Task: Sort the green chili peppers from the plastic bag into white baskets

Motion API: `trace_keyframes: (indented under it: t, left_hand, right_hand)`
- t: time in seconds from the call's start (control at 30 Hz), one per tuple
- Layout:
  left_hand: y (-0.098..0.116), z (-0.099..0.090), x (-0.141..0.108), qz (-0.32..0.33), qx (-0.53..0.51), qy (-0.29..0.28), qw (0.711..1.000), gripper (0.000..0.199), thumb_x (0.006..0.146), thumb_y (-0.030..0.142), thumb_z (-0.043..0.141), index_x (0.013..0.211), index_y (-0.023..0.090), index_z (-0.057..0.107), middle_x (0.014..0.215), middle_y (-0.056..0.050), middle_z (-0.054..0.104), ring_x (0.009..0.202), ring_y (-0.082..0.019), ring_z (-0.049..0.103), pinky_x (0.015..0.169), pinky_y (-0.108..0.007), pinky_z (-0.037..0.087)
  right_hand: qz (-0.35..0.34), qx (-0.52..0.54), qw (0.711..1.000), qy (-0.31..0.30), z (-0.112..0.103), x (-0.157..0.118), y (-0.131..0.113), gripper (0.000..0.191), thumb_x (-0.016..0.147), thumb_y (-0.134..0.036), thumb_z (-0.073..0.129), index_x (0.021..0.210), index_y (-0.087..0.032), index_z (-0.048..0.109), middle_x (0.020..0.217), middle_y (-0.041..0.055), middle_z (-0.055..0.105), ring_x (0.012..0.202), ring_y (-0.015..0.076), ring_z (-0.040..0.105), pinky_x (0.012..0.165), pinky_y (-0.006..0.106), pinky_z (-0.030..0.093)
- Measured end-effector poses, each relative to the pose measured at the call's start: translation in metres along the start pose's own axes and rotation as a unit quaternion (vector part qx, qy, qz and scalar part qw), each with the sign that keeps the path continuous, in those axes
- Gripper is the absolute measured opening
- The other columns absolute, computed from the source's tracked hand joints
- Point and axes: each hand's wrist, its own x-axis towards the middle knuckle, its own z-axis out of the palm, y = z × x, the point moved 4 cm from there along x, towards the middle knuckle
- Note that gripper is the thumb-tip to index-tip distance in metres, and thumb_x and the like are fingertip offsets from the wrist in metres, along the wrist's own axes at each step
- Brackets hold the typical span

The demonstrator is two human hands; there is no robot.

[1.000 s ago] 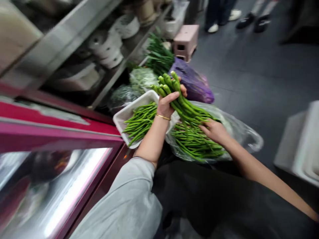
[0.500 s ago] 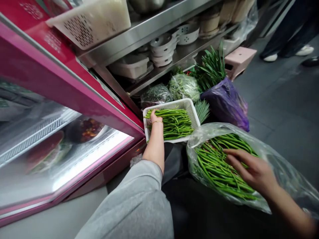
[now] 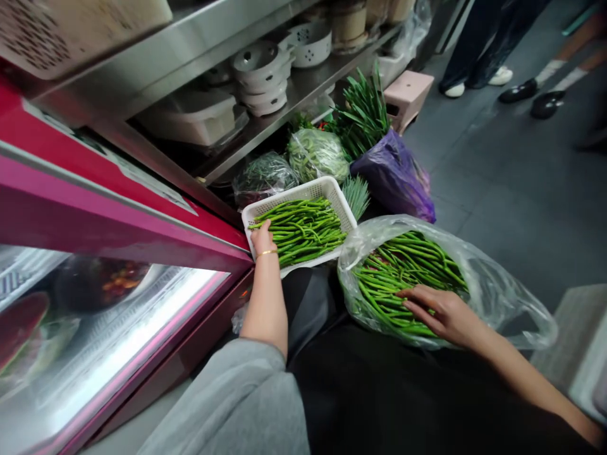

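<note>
Left hand (image 3: 263, 240) lay at nine o'clock in basket (image 3: 337, 196), steadying beans (image 3: 308, 230), we judged; grip unclear. Right hand (image 3: 446, 313), loosely open, touched bagged beans (image 3: 412, 259).

No legible text, label, brand, number or sign observed. Pale marks on the red panel (image 3: 102, 183) beside the display case: blurred, unreadable.

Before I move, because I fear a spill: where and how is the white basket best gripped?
Probably at both short ends of the white basket, one hand each, from above: a rim rings its open top, and green beans cover the middle.
</note>
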Motion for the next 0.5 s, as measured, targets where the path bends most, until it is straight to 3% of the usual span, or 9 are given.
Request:
trace_keyframes:
  t: [0.07, 0.1, 0.2, 0.23, 0.3, 0.4, 0.5]
  left_hand:
    - [0.003, -0.004, -0.006, 0.049, 0.105, 0.072, 0.991, 0.033, 0.083, 0.037, 0.058, 0.104, 0.012, 0.061, 0.095, -0.011, 0.067, 0.097, -0.020, 0.064, 0.087, -0.033, 0.052]
    - [0.007, 0.000, -0.007, 0.084, 0.180, 0.065, 0.978, 0.040, 0.083, 0.035, 0.059, 0.114, 0.010, 0.060, 0.112, -0.016, 0.065, 0.112, -0.024, 0.060, 0.097, -0.036, 0.048]
    - [0.005, 0.029, -0.005, 0.159, 0.416, -0.085, 0.892, 0.063, 0.085, 0.036, 0.057, 0.138, 0.004, 0.046, 0.145, -0.027, 0.043, 0.139, -0.034, 0.037, 0.114, -0.047, 0.031]
    - [-0.002, 0.037, -0.005, 0.165, 0.474, -0.116, 0.857, 0.067, 0.088, 0.039, 0.054, 0.142, 0.003, 0.041, 0.149, -0.029, 0.037, 0.140, -0.036, 0.034, 0.113, -0.052, 0.030]
    - [-0.017, 0.046, -0.004, 0.173, 0.546, -0.123, 0.810, 0.068, 0.093, 0.042, 0.043, 0.149, 0.004, 0.032, 0.152, -0.029, 0.031, 0.141, -0.039, 0.031, 0.111, -0.057, 0.029]
    - [-0.039, 0.050, 0.002, 0.174, 0.580, -0.096, 0.790, 0.067, 0.096, 0.043, 0.033, 0.151, 0.005, 0.025, 0.154, -0.029, 0.028, 0.142, -0.039, 0.030, 0.110, -0.059, 0.030]
    - [-0.038, 0.051, 0.010, 0.152, 0.579, -0.119, 0.792, 0.066, 0.095, 0.041, 0.037, 0.149, 0.005, 0.029, 0.151, -0.029, 0.032, 0.138, -0.040, 0.036, 0.107, -0.060, 0.034]
  right_hand:
    - [-0.008, -0.015, 1.000, 0.019, 0.002, -0.011, 0.006, 0.026, 0.097, -0.034, 0.045, 0.104, -0.023, 0.068, 0.093, 0.0080, 0.074, 0.082, 0.0170, 0.071, 0.071, 0.026, 0.055]
    - [-0.012, -0.025, 0.999, 0.026, 0.003, -0.016, 0.006, 0.027, 0.097, -0.033, 0.044, 0.104, -0.022, 0.068, 0.092, 0.0076, 0.074, 0.083, 0.0164, 0.071, 0.071, 0.026, 0.054]
    - [-0.008, -0.058, 0.998, 0.024, 0.005, -0.027, 0.004, 0.031, 0.099, -0.035, 0.041, 0.101, -0.019, 0.068, 0.086, 0.0069, 0.072, 0.077, 0.0149, 0.069, 0.067, 0.023, 0.051]
    - [0.002, -0.065, 0.998, 0.020, 0.003, -0.032, 0.005, 0.033, 0.099, -0.035, 0.040, 0.101, -0.018, 0.068, 0.085, 0.0071, 0.072, 0.075, 0.0146, 0.068, 0.065, 0.023, 0.050]
    - [0.040, -0.076, 0.996, 0.018, -0.003, -0.045, 0.015, 0.034, 0.099, -0.036, 0.040, 0.102, -0.017, 0.068, 0.088, 0.0081, 0.072, 0.076, 0.0147, 0.067, 0.066, 0.023, 0.049]
    - [0.156, -0.108, 0.981, 0.026, -0.013, -0.069, 0.045, 0.034, 0.099, -0.034, 0.041, 0.104, -0.016, 0.069, 0.096, 0.0095, 0.072, 0.084, 0.0166, 0.067, 0.073, 0.025, 0.048]
    - [0.293, -0.181, 0.939, -0.017, -0.009, -0.079, 0.083, 0.034, 0.097, -0.031, 0.040, 0.100, -0.014, 0.070, 0.097, 0.0116, 0.071, 0.084, 0.0191, 0.067, 0.069, 0.026, 0.046]
